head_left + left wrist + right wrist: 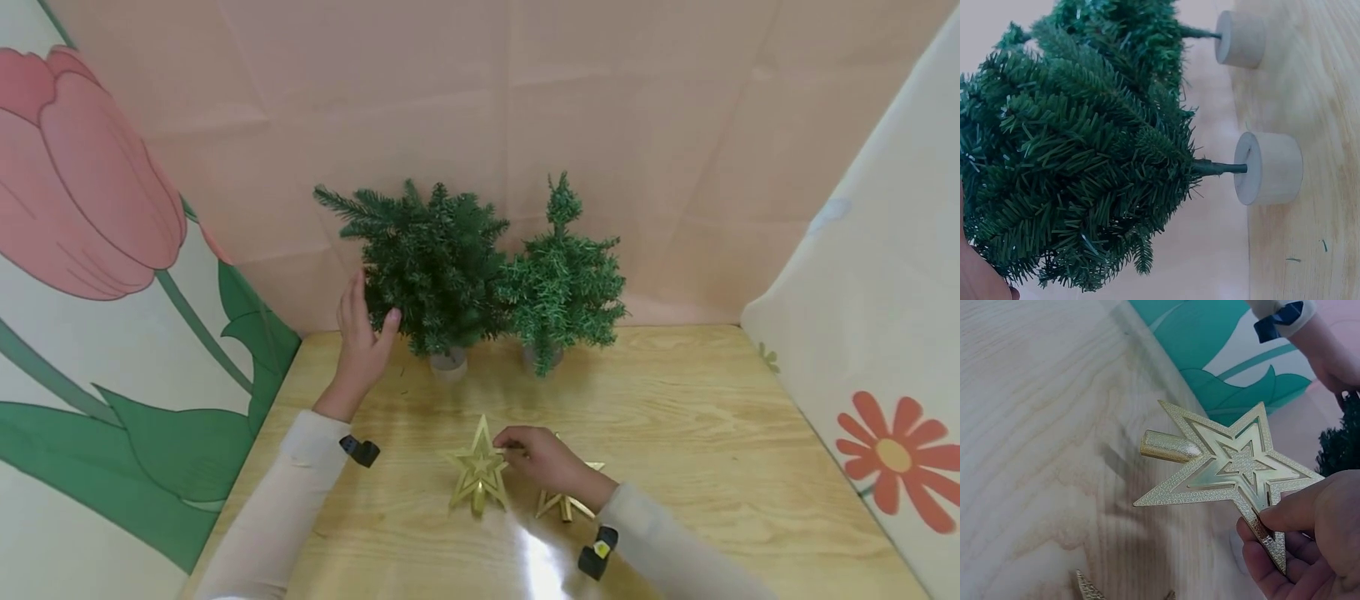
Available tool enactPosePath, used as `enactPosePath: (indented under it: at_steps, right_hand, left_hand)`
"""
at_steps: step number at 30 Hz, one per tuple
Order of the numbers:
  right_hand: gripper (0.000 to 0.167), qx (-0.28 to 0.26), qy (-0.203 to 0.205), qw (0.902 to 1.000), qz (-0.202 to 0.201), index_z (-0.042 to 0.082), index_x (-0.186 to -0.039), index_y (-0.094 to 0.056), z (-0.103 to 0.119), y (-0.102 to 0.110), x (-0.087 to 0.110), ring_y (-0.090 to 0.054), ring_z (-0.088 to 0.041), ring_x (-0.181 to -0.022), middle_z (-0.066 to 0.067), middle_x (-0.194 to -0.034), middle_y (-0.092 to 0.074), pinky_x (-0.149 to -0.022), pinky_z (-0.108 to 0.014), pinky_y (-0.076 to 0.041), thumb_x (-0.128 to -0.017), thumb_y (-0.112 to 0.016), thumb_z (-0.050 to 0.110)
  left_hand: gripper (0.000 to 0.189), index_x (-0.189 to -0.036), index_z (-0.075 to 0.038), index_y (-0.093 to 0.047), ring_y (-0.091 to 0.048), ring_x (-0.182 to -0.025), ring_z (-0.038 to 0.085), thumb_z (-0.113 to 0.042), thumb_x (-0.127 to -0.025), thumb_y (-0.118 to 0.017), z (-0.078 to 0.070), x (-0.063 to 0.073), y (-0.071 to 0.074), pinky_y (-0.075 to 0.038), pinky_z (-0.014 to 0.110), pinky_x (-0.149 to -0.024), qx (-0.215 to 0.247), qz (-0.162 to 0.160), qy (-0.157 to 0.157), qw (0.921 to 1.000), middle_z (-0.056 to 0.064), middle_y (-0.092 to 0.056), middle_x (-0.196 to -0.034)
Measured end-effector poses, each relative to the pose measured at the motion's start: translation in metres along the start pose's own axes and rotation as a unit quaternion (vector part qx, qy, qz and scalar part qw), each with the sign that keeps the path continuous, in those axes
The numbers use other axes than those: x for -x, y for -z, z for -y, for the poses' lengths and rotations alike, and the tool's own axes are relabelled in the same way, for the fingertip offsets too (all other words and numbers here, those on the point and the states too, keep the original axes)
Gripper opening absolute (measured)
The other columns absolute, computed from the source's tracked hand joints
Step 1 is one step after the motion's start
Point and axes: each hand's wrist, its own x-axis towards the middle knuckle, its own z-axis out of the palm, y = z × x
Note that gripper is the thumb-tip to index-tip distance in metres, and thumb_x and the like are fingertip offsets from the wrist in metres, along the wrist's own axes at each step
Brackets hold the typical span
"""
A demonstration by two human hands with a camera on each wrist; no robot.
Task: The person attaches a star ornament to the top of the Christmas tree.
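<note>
My right hand [547, 460] pinches one point of a gold star tree topper [1241, 461] between thumb and fingers. The star hangs above the table with its short socket pointing down in the head view. Beneath that hand a second gold star topper [567, 505] lies partly hidden. My left hand [362, 333] rests at the left side of a dark green miniature Christmas tree [435, 258], thumb and fingers spread at its branches. That tree stands upright on a round pale base [1279, 169].
A second, lighter green miniature tree [566, 287] stands to the right on its own round base [1247, 39], branches touching the first. Both are near the pink backdrop [637, 125] at the back of the wooden table [697, 433]. Printed flower cloths flank both sides.
</note>
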Motion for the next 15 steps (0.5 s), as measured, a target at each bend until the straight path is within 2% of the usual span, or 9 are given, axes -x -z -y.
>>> enactPosePath:
  at_steps: [6, 15]
  right_hand:
    - [0.019, 0.009, -0.002, 1.0000, 0.002, 0.009, -0.112, -0.067, 0.004, 0.006, -0.003, -0.064, -0.022, -0.101, -0.005, -0.110, -0.067, -0.082, -0.037, -0.053, -0.097, -0.057, 0.003]
    - [0.019, 0.047, 0.009, 0.9988, 0.000, 0.010, -0.114, -0.067, 0.021, 0.029, -0.011, -0.065, -0.020, -0.101, -0.004, -0.112, -0.067, -0.081, -0.034, -0.053, -0.097, -0.058, 0.005]
  left_hand:
    - [0.075, -0.158, -0.022, -0.003, -0.005, -0.144, 0.028, -0.027, -0.102, -0.052, 0.002, -0.001, 0.001, -0.015, 0.060, -0.109, -0.005, 0.000, -0.003, 1.0000, 0.006, -0.007, -0.161]
    - [0.074, -0.158, -0.023, -0.003, -0.005, -0.145, 0.028, -0.029, -0.103, -0.051, 0.001, 0.000, 0.003, -0.015, 0.060, -0.109, -0.001, 0.004, -0.001, 1.0000, 0.007, -0.008, -0.160]
